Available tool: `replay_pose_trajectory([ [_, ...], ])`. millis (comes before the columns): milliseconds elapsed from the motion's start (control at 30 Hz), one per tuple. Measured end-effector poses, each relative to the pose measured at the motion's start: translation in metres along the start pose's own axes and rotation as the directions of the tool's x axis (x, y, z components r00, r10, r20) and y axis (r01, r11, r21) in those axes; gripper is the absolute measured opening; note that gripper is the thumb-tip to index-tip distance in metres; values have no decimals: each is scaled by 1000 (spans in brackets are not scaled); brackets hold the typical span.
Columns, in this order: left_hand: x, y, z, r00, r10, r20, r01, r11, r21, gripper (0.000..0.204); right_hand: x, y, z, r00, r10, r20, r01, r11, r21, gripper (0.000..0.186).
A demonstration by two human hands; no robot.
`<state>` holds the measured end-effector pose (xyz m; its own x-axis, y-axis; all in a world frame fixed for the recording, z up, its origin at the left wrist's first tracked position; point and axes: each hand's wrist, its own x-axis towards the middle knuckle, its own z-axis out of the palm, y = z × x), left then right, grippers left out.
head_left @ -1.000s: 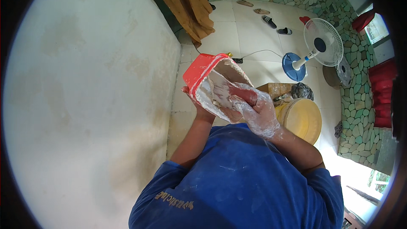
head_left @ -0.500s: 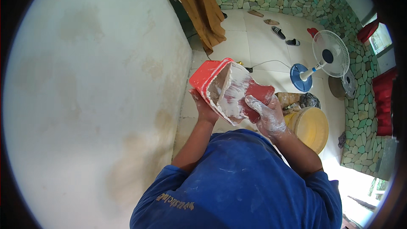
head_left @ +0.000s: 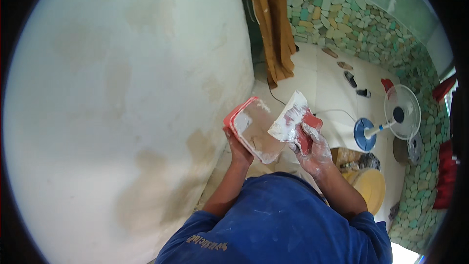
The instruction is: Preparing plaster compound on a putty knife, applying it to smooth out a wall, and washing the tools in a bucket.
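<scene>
My left hand is closed around the side of a red plastic tub, which is tipped so that its inside shows. White paste coats the tub's rim and parts of its inner walls. In my right hand I grip a red putty spreader, with thumb and fingers on its curved handle end. Thick white paste covers the spreader's broad edge. It is held just to the right of the tub, apart from the rim. Dried white paste also marks my right fingers.
A pale wall with damp-looking patches rises close on the left. An orange-brown curtain hangs beyond it. On the tiled floor are a standing fan with a cord, a yellow bucket and sandals. Pebble-like stone lines the far wall.
The spreader has lifted off the tub's opening and moved away from its rim, exposing the tub's inside. The view has shifted, so the surroundings sit lower and further right.
</scene>
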<state>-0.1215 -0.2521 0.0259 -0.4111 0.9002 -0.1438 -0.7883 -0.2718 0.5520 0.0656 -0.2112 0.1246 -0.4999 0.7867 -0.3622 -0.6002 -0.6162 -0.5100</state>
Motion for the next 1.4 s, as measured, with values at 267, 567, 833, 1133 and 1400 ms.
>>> replay_pose_trajectory([
  [267, 150, 119, 0, 985, 174, 7, -171, 976, -138, 68, 209, -56, 97, 986, 7, 167, -21, 997, 79, 36],
  [567, 246, 172, -15, 924, 382, 16, -380, 922, -78, 58, 377, -132, 187, 933, -50, 356, -8, 987, 158, 35],
  [833, 341, 225, 8, 898, 417, 141, -388, 901, -195, 63, 551, -178, 300, 881, -196, 431, 152, 979, 134, 37],
  [1133, 388, 224, -17, 901, 426, 82, -383, 869, -312, 75, 682, -196, 450, 170, -853, 494, 985, 135, -106, 33],
  [1400, 402, 207, -20, 892, 445, 73, -401, 857, -324, 77, 705, -151, 487, -70, -705, 706, 936, -292, -198, 40],
])
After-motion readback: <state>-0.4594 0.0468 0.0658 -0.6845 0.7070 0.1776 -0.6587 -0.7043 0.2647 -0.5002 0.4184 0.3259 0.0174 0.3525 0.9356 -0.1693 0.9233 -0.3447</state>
